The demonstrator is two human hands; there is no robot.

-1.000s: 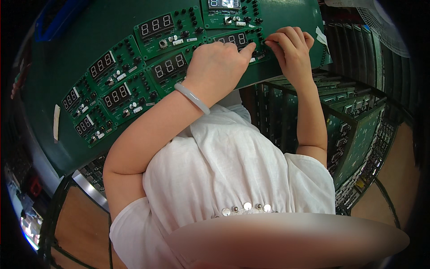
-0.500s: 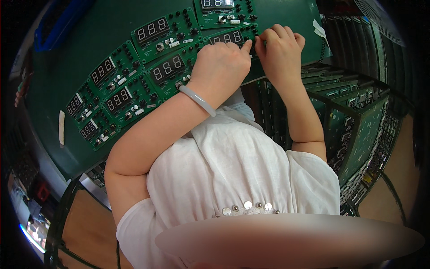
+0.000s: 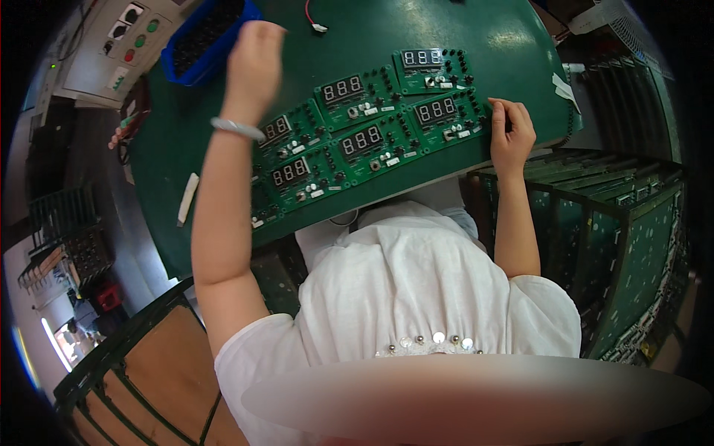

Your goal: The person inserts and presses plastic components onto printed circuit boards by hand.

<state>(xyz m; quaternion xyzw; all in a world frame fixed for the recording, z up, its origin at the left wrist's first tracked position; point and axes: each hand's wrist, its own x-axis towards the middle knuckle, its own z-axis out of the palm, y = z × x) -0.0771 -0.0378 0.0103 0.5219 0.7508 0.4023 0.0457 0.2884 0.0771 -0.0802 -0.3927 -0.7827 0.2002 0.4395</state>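
Observation:
Several green circuit boards [image 3: 381, 152] with three-digit displays lie in two rows on the green table [image 3: 349, 48]. My left hand [image 3: 256, 70], with a pale bangle [image 3: 238, 128] on its wrist, is raised at the right edge of a blue bin [image 3: 172, 61]. Small dark parts [image 3: 212, 33] fill that bin. Motion blurs the left fingers, so their grip is not readable. Beside the right end of the near row, my right hand [image 3: 512, 137] rests with its fingers curled inward. Whatever those fingers may hold is hidden.
A control panel [image 3: 119, 56] with coloured buttons stands at the far left. A red wire with a white connector [image 3: 319, 28] lies at the back of the table. Racks of boards [image 3: 587, 215] stand to the right, with a fan [image 3: 606, 16] behind. A pale strip [image 3: 187, 199] lies at left.
My left hand has left the boards and swung left to the blue bin. My right hand stays near the right end board, its fingers curled. The view has shifted, showing more of the bin.

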